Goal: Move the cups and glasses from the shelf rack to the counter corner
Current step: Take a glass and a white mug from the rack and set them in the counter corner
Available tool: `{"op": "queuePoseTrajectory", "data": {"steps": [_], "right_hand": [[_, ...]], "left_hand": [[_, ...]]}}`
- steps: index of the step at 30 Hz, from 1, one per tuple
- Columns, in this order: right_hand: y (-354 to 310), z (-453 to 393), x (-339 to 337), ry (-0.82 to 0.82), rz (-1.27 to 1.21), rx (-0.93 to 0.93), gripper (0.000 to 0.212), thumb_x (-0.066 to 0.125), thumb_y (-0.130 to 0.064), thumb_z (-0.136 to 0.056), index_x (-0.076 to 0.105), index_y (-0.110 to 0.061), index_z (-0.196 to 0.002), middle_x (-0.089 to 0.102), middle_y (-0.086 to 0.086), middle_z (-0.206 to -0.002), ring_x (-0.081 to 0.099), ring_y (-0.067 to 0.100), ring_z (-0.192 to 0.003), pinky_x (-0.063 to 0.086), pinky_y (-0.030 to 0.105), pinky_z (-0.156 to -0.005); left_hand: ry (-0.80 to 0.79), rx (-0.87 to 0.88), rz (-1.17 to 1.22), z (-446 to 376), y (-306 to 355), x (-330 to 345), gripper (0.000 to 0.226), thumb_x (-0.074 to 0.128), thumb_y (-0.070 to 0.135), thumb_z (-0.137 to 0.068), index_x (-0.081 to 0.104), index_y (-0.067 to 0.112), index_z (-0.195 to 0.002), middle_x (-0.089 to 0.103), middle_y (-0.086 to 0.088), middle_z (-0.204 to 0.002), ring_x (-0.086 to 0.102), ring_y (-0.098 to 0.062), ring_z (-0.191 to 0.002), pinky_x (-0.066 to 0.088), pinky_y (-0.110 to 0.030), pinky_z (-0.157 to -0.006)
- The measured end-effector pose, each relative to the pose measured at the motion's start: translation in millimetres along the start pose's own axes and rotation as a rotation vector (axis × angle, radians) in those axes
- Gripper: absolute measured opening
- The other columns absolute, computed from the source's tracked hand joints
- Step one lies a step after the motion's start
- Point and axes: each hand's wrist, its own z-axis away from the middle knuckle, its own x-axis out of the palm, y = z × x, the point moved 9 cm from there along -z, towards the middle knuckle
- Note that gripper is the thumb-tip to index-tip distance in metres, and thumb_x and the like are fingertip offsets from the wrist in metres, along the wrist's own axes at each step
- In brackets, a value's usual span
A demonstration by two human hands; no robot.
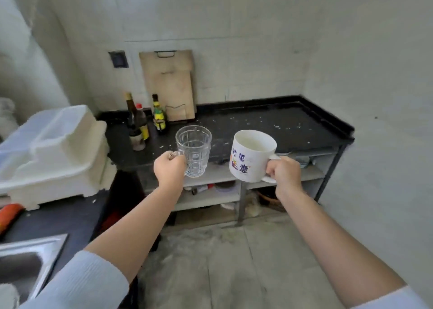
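My left hand point(169, 168) grips the handle of a clear glass mug point(194, 150) and holds it upright in the air in front of the black counter point(269, 126). My right hand point(282, 174) is closed on the handle of a white ceramic mug point(251, 156) with coloured characters printed on it, tilted slightly left. Both mugs look empty and hang over the counter's front edge, side by side and apart. The counter's far right corner point(323, 119) lies beyond the white mug.
Several sauce bottles point(140, 123) stand at the counter's left, with a wooden cutting board point(169, 83) leaning on the wall behind. A white plastic dish rack point(54, 151) sits at left, a steel sink point(28, 262) at lower left. Shelves point(210, 175) run under the counter.
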Motion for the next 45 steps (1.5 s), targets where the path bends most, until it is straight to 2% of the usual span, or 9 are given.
{"op": "queuePoseTrajectory", "data": {"steps": [2,7,16,23,28,34,39,42,45], "right_hand": [[-4.4,-38.3,-19.4,0.096,-0.024,0.021,0.023,0.04,0.017,-0.063,0.04,-0.006,-0.06,0.032,0.003,-0.047,0.023,0.017,-0.052,0.026,0.008,-0.039],[-2.3,-125.9,-72.6,0.27,-0.07,0.023,0.052,0.039,0.015,-0.065,0.037,-0.013,-0.021,0.037,-0.005,-0.046,0.026,0.016,-0.048,0.025,0.005,-0.027],[-7.8,-308.8,-149.0,0.381,-0.083,0.08,0.024,0.042,0.016,-0.069,0.049,-0.004,-0.06,0.045,-0.001,-0.043,0.039,0.01,-0.037,0.026,0.006,-0.029],[-22.6,-442.4,-173.4,0.386,-0.131,0.072,0.037,0.04,0.016,-0.075,0.038,-0.012,-0.051,0.04,-0.014,-0.026,0.03,-0.001,-0.019,0.022,0.007,-0.032],[-23.5,-540.6,-171.7,0.338,-0.129,0.078,0.036,0.043,0.015,-0.076,0.038,-0.013,-0.053,0.038,-0.014,-0.019,0.034,-0.002,-0.018,0.024,0.004,-0.03],[-25.0,-662.8,-154.4,0.221,0.01,0.091,0.024,0.052,-0.003,-0.086,0.049,-0.012,-0.064,0.053,-0.001,-0.057,0.045,0.013,-0.057,0.033,0.024,-0.053],[-15.2,-742.7,-140.5,0.21,0.178,0.141,0.032,0.053,-0.012,-0.089,0.046,-0.016,-0.057,0.048,0.0,-0.064,0.046,0.016,-0.068,0.037,0.022,-0.06],[-3.4,-779.6,-138.8,0.21,0.229,0.171,0.016,0.053,-0.016,-0.089,0.058,-0.009,-0.075,0.057,0.006,-0.079,0.052,0.017,-0.078,0.042,0.023,-0.066],[10.7,-818.4,-138.0,0.215,0.271,0.21,0.027,0.053,-0.019,-0.089,0.056,-0.014,-0.062,0.058,0.011,-0.091,0.053,0.024,-0.09,0.045,0.037,-0.083]], "left_hand": [[-0.051,-0.022,-0.028,-26.6,-0.8,50.2,0.038,0.042,-0.011,-0.068,0.023,0.017,-0.051,0.022,-0.001,-0.054,0.017,-0.015,-0.054,0.015,-0.028,-0.052],[-0.231,-0.067,-0.033,-65.7,-14.4,169.0,0.031,0.043,-0.012,-0.068,0.03,0.013,-0.055,0.025,-0.002,-0.054,0.018,-0.014,-0.053,0.017,-0.028,-0.05],[-0.442,-0.091,0.031,-128.6,-23.7,397.0,0.038,0.05,-0.003,-0.078,0.03,0.014,-0.049,0.025,-0.004,-0.055,0.021,-0.015,-0.052,0.019,-0.029,-0.052],[-0.524,-0.078,0.122,-170.7,-29.4,529.9,0.039,0.062,0.012,-0.084,0.04,0.016,-0.052,0.046,0.013,-0.03,0.042,0.004,-0.028,0.033,-0.006,-0.033],[-0.476,-0.086,0.084,-230.5,-43.0,608.3,0.046,0.063,0.021,-0.085,0.034,0.015,-0.05,0.041,0.009,-0.033,0.036,0.0,-0.029,0.028,-0.008,-0.031],[-0.52,-0.124,-0.032,-319.7,-62.4,717.1,0.043,0.057,0.022,-0.088,0.039,0.015,-0.05,0.042,0.005,-0.045,0.037,-0.008,-0.044,0.033,-0.016,-0.044],[-0.555,-0.276,-0.083,-369.2,-94.2,799.2,0.034,0.052,0.024,-0.091,0.047,0.016,-0.058,0.05,-0.001,-0.064,0.045,-0.011,-0.059,0.038,-0.026,-0.061],[-0.553,-0.401,-0.073,-381.9,-120.3,834.3,0.027,0.051,0.023,-0.092,0.049,0.018,-0.066,0.055,-0.002,-0.08,0.053,-0.017,-0.079,0.04,-0.032,-0.079],[-0.496,-0.514,-0.075,-389.3,-149.6,858.5,0.031,0.046,0.024,-0.094,0.044,0.016,-0.064,0.046,-0.001,-0.07,0.046,-0.018,-0.071,0.04,-0.032,-0.067]]}}
